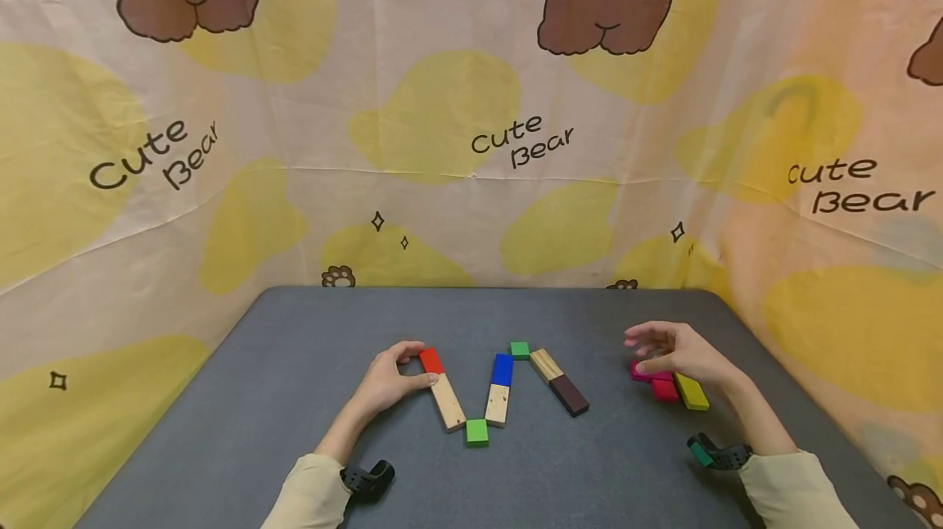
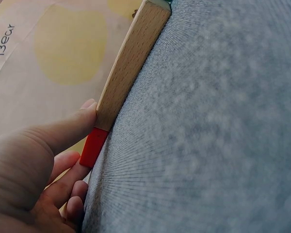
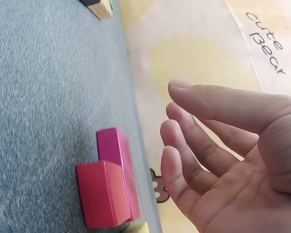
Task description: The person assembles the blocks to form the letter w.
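Note:
My left hand (image 1: 394, 377) pinches the red end of a bar (image 1: 448, 403) whose longer part is plain wood. In the left wrist view the thumb lies beside the seam of this bar (image 2: 136, 60), and a fingertip touches the outer end of the red part (image 2: 93, 148). The bar lies flat and slanted, its lower end at a green block (image 1: 477, 433). Over at the right, my right hand (image 1: 681, 349) hovers above a magenta block and a red block (image 1: 665, 391), fingers loosely bent and nothing in them. In the right wrist view the magenta block (image 3: 117, 145) stands beside the red one.
A blue-and-wood bar (image 1: 498, 390) rises from the green block to a second green block (image 1: 520, 350). Right of that slants a wood-and-dark-brown bar (image 1: 560, 383). A yellow block (image 1: 691, 391) lies by the red one. A printed cloth (image 1: 442, 210) hangs behind the grey table (image 1: 331, 316).

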The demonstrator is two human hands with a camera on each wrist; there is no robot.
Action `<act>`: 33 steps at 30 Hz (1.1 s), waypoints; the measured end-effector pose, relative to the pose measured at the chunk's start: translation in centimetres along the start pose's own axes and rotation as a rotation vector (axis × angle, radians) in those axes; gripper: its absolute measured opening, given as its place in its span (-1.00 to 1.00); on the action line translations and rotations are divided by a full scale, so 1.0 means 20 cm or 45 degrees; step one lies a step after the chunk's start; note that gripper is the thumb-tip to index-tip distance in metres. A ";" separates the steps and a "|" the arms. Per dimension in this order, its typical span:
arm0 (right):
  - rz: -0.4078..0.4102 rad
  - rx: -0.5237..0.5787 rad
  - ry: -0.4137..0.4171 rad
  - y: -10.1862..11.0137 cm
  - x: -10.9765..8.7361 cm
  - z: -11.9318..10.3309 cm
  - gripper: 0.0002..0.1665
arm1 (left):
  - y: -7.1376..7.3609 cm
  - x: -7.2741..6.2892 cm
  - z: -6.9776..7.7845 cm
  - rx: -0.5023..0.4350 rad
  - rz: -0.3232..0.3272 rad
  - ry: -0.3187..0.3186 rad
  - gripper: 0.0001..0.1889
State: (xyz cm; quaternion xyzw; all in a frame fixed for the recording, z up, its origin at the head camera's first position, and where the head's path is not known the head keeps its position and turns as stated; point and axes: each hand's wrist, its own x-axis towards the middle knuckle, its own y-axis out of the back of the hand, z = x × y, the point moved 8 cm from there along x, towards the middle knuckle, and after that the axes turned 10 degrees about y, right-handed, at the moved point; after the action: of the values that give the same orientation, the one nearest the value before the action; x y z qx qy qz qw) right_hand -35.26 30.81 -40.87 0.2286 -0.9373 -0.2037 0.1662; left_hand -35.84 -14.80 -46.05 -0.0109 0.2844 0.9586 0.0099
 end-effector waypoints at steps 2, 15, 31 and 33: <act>-0.012 -0.009 -0.002 0.00 -0.01 0.01 -0.36 | 0.00 0.00 0.00 0.000 -0.001 -0.007 -0.33; -0.097 -0.042 0.003 0.00 -0.04 0.04 -0.45 | 0.00 0.00 0.00 -0.003 0.002 0.008 -0.33; 0.057 -0.252 -0.005 0.04 -0.24 0.07 -0.50 | 0.00 0.00 0.01 -0.012 0.003 0.002 -0.35; 0.069 -0.248 -0.011 0.05 -0.26 0.08 -0.49 | 0.00 0.00 0.01 -0.010 -0.002 0.003 -0.34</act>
State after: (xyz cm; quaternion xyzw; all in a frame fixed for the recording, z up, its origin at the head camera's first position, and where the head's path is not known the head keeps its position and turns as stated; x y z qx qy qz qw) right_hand -31.93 34.58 -42.91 0.1851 -0.9197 -0.2901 0.1889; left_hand -35.79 -14.76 -45.92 -0.0123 0.2804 0.9597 0.0102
